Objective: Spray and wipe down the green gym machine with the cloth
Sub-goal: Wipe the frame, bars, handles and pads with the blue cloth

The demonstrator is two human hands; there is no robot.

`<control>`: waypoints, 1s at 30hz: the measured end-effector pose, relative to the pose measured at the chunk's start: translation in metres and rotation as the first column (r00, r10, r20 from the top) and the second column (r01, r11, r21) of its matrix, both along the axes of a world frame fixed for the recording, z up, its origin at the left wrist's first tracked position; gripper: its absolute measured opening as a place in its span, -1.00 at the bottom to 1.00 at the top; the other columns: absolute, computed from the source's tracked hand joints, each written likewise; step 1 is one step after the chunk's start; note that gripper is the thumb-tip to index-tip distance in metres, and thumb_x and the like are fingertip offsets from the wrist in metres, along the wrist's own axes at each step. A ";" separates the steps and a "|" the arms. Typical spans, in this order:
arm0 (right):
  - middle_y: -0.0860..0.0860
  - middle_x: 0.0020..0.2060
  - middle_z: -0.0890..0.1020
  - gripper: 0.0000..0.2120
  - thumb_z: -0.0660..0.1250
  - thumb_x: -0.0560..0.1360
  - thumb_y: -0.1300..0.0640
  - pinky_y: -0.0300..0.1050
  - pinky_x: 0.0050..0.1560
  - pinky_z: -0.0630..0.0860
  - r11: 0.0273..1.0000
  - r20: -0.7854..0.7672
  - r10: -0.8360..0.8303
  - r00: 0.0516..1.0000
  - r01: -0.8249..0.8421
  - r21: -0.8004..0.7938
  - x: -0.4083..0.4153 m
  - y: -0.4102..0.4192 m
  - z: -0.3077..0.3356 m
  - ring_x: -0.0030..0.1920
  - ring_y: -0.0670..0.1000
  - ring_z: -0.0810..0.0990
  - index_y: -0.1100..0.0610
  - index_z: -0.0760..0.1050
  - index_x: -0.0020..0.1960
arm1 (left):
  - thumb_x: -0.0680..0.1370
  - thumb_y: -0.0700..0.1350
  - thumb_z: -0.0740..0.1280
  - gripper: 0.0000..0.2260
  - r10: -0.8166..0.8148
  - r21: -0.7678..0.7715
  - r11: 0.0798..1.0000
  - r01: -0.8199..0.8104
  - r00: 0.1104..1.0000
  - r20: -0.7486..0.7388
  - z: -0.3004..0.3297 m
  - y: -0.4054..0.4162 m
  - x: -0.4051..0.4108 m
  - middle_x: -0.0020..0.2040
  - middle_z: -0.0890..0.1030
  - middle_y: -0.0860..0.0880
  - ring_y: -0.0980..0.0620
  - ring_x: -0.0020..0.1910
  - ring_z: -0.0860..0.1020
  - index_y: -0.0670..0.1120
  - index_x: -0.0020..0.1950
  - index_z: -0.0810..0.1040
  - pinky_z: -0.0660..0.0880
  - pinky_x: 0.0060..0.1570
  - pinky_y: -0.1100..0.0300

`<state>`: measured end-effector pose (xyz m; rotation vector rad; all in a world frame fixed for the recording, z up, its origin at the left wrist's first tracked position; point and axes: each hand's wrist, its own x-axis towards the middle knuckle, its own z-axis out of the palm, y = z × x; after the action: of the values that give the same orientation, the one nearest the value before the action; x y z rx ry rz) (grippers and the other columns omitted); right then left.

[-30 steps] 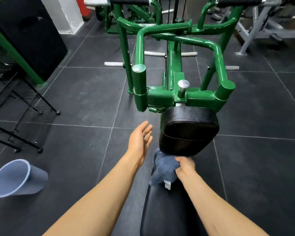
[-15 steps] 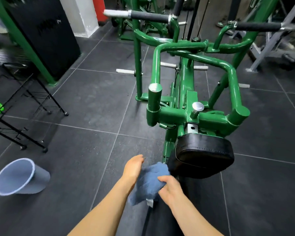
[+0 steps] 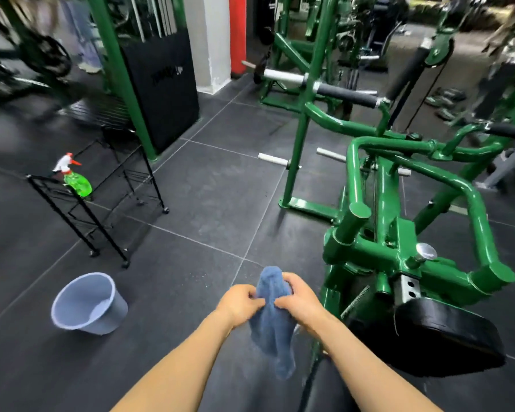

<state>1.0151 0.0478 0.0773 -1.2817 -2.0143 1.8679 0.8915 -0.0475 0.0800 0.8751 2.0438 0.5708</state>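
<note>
Head view: we log both grips, left hand and right hand, pinching the blue cloth, likely refolding it; spray bottle on the far-left rack.

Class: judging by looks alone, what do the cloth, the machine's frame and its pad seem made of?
Cloth: soft blue terry or microfibre, limp and fuzzy. Frame: tubular metal, probably steel, in glossy green paint with highlights. Pad: black vinyl or leather-like cover with a dull sheen.
</note>
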 end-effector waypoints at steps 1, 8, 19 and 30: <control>0.03 -0.01 0.58 -0.49 0.39 0.24 0.31 -0.44 -0.20 0.42 0.993 0.057 0.068 0.996 -0.073 0.097 -0.015 -0.002 0.002 -0.07 -0.04 0.53 0.13 0.45 0.18 | 0.52 -0.12 0.33 -0.69 0.015 -0.006 1.000 -0.015 0.998 -0.061 0.001 -0.009 -0.019 -0.42 0.39 0.03 0.05 -0.38 0.33 -0.07 -0.40 0.36 0.30 -0.34 0.16; -0.04 0.06 0.60 -0.44 0.53 0.26 -0.01 -0.22 0.00 0.51 0.861 0.362 0.400 0.842 -0.481 0.166 -0.132 -0.027 0.023 0.03 -0.05 0.58 0.08 0.44 0.18 | 0.57 -0.12 0.16 -0.80 0.254 0.057 0.967 -0.247 0.950 -0.183 0.013 -0.073 -0.131 -0.19 0.56 -0.01 -0.02 -0.19 0.47 -0.06 -0.24 0.44 0.37 -0.21 0.16; -0.11 -0.30 0.42 -0.64 0.38 0.43 -0.09 -0.10 -0.20 0.36 0.488 0.562 0.523 0.640 -0.766 0.418 -0.331 -0.107 0.052 -0.19 -0.01 0.42 0.02 0.23 -0.29 | 0.60 -0.16 0.14 -0.84 0.567 0.152 0.816 -0.557 0.823 -0.032 0.045 -0.183 -0.291 -0.13 0.57 -0.14 -0.09 -0.13 0.48 -0.10 -0.14 0.44 0.51 -0.05 0.06; -0.10 -0.36 0.41 -0.71 0.35 0.44 0.02 -0.14 -0.34 0.28 0.371 0.459 0.632 0.625 -0.763 0.529 -0.502 -0.195 0.075 -0.18 0.03 0.46 0.02 0.28 -0.34 | 0.57 -0.16 0.14 -0.75 0.778 0.009 0.614 -0.789 0.607 0.161 0.061 -0.291 -0.392 -0.19 0.46 -0.01 -0.02 -0.18 0.42 -0.06 0.16 0.54 0.38 -0.35 0.18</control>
<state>0.5133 -0.1470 0.1525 -0.3450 -3.2560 0.8452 0.4994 -0.3381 0.1414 -0.1151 2.2199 1.1589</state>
